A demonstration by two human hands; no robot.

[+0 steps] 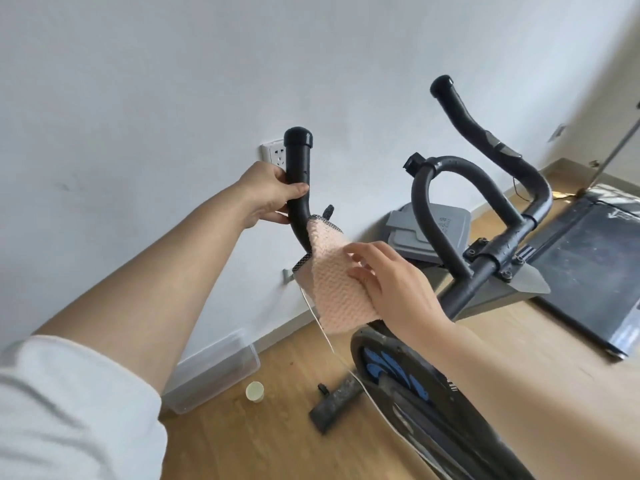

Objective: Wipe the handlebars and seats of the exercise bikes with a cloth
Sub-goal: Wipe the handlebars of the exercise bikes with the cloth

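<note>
White wall and pale wood floor [277, 441] frame the exercise bike [408, 382] in front of me, and its black handlebars [485, 265] rise up close to my view. My left hand [268, 194] is closed around the left handlebar grip [298, 174], just below its capped end, fingers wrapped round the foam. Lower on that same grip, where it curves toward the crossbar, my right hand [391, 282] presses a pink knitted cloth [337, 282] against the bar, fingers spread flat over the fabric, which drapes down from the tube. A thin white cord [332, 348] hangs from under the cloth toward the flywheel. Behind the left grip sits a wall socket [273, 154]. On the floor lie a clear plastic box [214, 368], a small paper cup [255, 391] beside it, and, to the right, a dark treadmill deck [585, 268].
</note>
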